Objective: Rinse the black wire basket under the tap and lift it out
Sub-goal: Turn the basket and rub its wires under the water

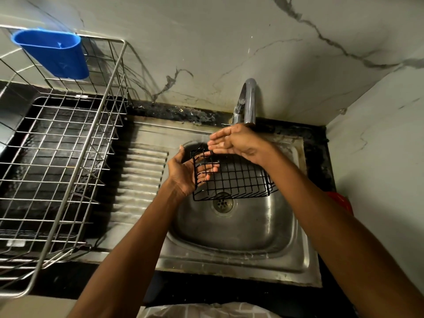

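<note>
A black wire basket (pixel 236 177) hangs tilted over the steel sink bowl (pixel 229 232), above the drain (pixel 222 203). My left hand (pixel 183 173) holds its left end, with fingers inside the mesh. My right hand (pixel 236 143) lies flat over the basket's top left edge, fingers extended, directly beneath the chrome tap spout (pixel 249 102). The right hand looks wet; I cannot make out a water stream. The basket's far right end is partly hidden behind my right forearm.
A large steel wire dish rack (pixel 57 157) stands left of the sink on the black counter, with a blue plastic holder (pixel 55 53) hung on its back rim. The ribbed drainboard (pixel 140 180) lies between rack and bowl. A red object (pixel 339 198) sits at the right.
</note>
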